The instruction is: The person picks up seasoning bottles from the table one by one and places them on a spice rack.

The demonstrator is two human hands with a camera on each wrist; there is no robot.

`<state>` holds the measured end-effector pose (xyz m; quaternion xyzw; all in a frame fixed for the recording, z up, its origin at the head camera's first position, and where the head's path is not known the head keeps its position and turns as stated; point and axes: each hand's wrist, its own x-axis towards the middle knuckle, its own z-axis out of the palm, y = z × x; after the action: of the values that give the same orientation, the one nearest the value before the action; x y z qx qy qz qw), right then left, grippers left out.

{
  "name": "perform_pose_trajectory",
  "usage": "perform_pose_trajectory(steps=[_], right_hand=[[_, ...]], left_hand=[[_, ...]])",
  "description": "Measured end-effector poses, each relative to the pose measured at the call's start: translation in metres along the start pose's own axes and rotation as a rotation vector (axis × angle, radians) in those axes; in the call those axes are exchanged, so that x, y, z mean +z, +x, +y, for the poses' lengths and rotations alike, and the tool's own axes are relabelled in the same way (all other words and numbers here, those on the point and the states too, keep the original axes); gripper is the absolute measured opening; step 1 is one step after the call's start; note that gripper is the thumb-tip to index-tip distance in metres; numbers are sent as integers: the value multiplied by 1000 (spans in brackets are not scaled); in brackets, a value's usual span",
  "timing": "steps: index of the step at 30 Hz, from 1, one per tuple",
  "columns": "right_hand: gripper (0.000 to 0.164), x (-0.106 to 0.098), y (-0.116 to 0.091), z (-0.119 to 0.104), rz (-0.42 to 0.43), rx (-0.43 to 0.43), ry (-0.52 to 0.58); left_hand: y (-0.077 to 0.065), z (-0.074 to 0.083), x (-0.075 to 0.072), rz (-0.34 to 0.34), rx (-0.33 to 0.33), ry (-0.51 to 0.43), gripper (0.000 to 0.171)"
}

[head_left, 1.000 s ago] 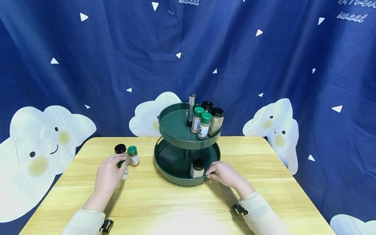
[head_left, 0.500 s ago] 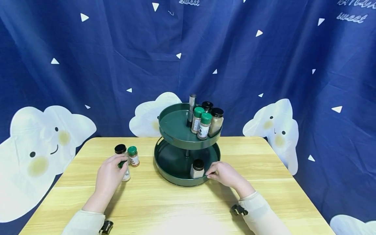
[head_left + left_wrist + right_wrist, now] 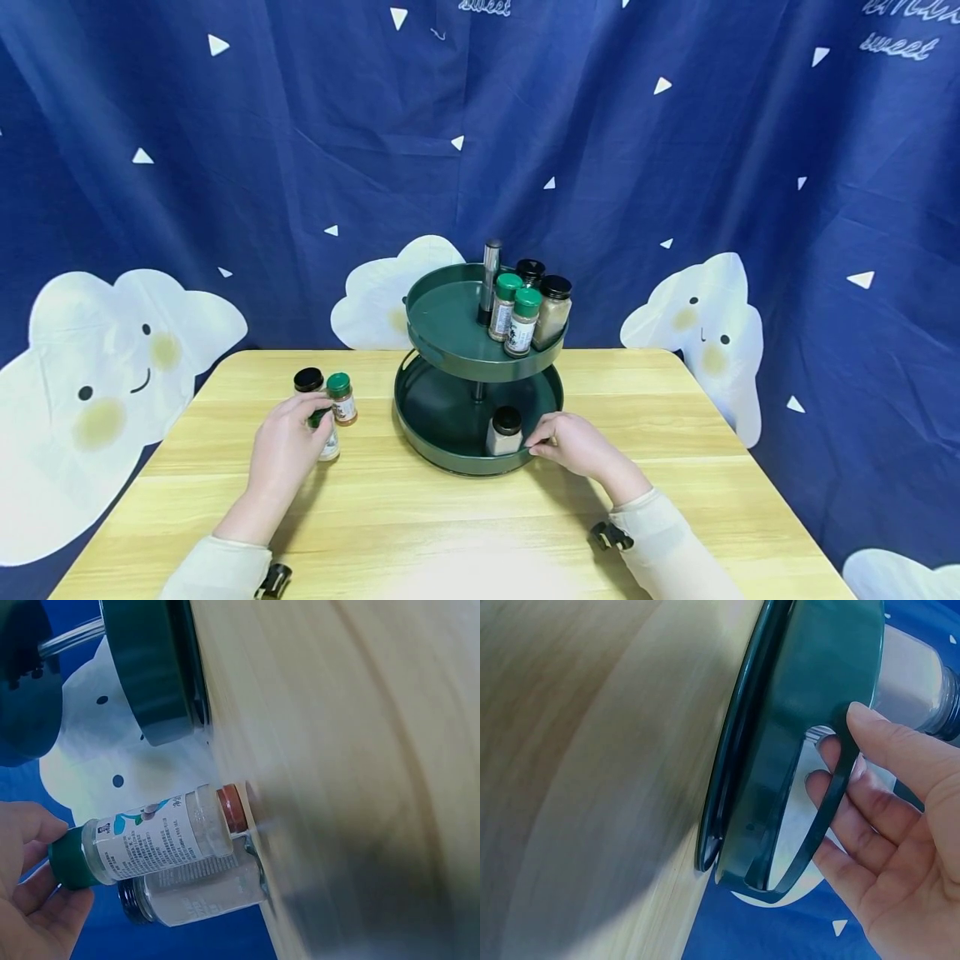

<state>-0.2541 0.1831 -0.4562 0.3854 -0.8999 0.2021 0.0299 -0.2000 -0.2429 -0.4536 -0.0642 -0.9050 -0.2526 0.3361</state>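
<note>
My left hand (image 3: 288,446) pinches the green cap of a small spice jar (image 3: 150,840) at the table's left side. The jar is upright, with clear glass and a white printed label. Just behind it stand a larger black-capped jar (image 3: 202,892) and another green-capped spice jar (image 3: 343,404) with reddish contents. My right hand (image 3: 573,446) grips the rim of the lower tier (image 3: 817,667) of a dark green two-tier rack, thumb outside and fingers through the handle slot. Beside those fingers, a black-capped jar (image 3: 505,435) of pale contents stands in that tier.
The rack's upper tier (image 3: 442,321) holds two green-capped spice jars (image 3: 521,327) and two black-capped jars (image 3: 552,315), grouped on its right side around a metal post (image 3: 489,279). A blue curtain (image 3: 360,150) with cloud prints hangs behind the wooden table (image 3: 420,533).
My left hand has carried the green-capped spice jar a short way to the right, in front of the other jars. My right hand and the rack have stayed in place.
</note>
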Motion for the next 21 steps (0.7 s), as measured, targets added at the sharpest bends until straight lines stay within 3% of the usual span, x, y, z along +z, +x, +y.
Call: perform_pose_trajectory(steps=[6, 15, 21], right_hand=[[7, 0, 0, 1, -1, 3, 0], [7, -1, 0, 0, -10, 12, 4], [7, -1, 0, 0, -8, 1, 6]], left_hand=[[0, 5, 0, -10, -3, 1, 18], [-1, 13, 3, 41, 63, -29, 21], [0, 18, 5, 48, 63, -47, 20]])
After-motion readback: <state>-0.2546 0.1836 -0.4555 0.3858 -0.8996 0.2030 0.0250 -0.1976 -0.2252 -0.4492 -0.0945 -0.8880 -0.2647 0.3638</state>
